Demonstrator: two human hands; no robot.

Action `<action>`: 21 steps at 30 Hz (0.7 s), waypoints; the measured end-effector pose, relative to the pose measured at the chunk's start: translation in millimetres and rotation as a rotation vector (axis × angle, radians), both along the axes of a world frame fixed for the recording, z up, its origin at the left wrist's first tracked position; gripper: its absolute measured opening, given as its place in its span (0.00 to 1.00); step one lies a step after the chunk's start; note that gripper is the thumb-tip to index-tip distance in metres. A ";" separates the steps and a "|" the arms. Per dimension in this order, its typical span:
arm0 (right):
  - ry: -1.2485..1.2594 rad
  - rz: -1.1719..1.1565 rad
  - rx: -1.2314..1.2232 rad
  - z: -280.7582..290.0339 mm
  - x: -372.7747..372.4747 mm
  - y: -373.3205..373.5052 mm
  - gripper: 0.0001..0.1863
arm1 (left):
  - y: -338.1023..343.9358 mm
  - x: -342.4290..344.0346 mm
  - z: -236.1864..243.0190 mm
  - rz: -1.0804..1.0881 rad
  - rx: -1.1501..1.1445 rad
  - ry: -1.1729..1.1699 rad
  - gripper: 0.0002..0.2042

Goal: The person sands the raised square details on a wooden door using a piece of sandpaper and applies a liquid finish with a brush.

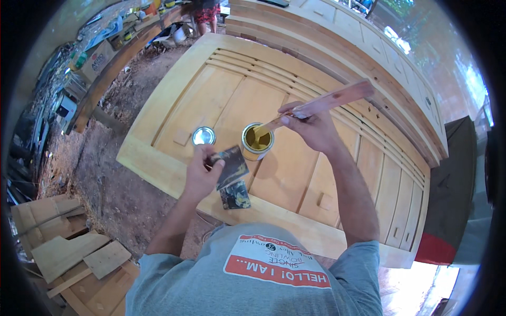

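Note:
My right hand [311,126] is closed round a flat wooden stick [342,98], whose lower end reaches into an open metal can [258,152]. A yellowish-brown substance [255,136] shows inside the can and on the dipped end of the stick. Left of the can, my left hand [203,171] pinches a dark, flat, stained square plate [232,167] between thumb and fingers. A second dark smeared plate [235,196] lies just below it, near the panel's front edge. By my left fingertips is a round shiny metal lid [203,136].
Can and lid rest on a large pale wooden door panel [274,181] with grooves and small wooden blocks [325,201]. More stacked panels [337,37] stand behind. Wood offcuts [79,255] lie at lower left. A person [206,16] stands at the far end beside a cluttered bench.

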State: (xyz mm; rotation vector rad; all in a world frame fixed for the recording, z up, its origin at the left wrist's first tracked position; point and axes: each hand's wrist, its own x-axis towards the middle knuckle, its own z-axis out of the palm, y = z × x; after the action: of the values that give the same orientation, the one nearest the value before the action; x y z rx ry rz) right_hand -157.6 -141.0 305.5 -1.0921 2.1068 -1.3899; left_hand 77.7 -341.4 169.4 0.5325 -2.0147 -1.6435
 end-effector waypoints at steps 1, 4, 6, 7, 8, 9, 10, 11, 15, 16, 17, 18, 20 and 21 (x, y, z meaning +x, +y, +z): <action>-0.025 -0.021 -0.032 3.8 2.8 1.3 0.15 | -7.6 -2.0 -0.9 0.030 -0.026 0.050 0.24; -0.021 -0.069 -0.055 10.8 3.5 8.8 0.13 | -13.4 -6.2 14.9 0.077 0.437 0.014 0.27; -0.041 -0.088 -0.080 12.0 4.2 14.7 0.15 | -20.9 -9.4 12.4 0.067 0.503 -0.036 0.28; -0.063 -0.110 -0.104 12.8 4.4 17.8 0.17 | -24.1 -11.9 4.3 0.018 0.642 -0.043 0.27; -0.063 -0.105 -0.106 13.1 4.9 19.2 0.17 | -26.3 -13.2 -2.1 -0.030 0.779 -0.051 0.26; -0.079 -0.116 -0.144 14.0 5.4 20.3 0.17 | -25.7 -15.3 -7.9 -0.026 0.777 -0.049 0.26; -0.095 -0.127 -0.183 15.0 5.9 21.5 0.17 | -22.9 -18.6 -13.3 0.008 0.800 -0.005 0.25; -0.092 -0.127 -0.182 17.2 6.3 24.4 0.17 | -19.0 -23.9 -17.7 0.039 0.826 0.040 0.24; -0.068 -0.182 -0.217 26.3 9.3 34.2 0.18 | -11.8 -41.9 -28.0 0.095 0.792 0.063 0.24; -0.082 -0.194 -0.215 27.3 10.0 35.6 0.18 | -11.2 -44.5 -29.2 0.095 0.773 0.068 0.22; -0.080 -0.194 -0.216 27.1 10.1 37.5 0.18 | -10.7 -47.6 -30.4 0.094 0.755 0.073 0.20; -0.086 -0.209 -0.213 25.6 9.8 38.9 0.18 | -11.0 -50.0 -32.5 0.093 0.754 0.075 0.20; -0.090 -0.228 -0.209 21.8 8.5 41.8 0.18 | -10.5 -54.8 -34.0 0.068 0.790 0.041 0.22; -0.099 -0.233 -0.221 19.0 7.6 43.6 0.18 | -9.1 -57.5 -33.0 0.064 0.791 0.041 0.22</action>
State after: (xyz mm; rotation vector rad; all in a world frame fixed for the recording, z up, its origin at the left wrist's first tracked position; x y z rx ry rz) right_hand -150.0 -97.4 324.4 -0.8552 2.0994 -1.7832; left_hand 20.2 -350.5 136.4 0.8000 -1.2342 -2.3561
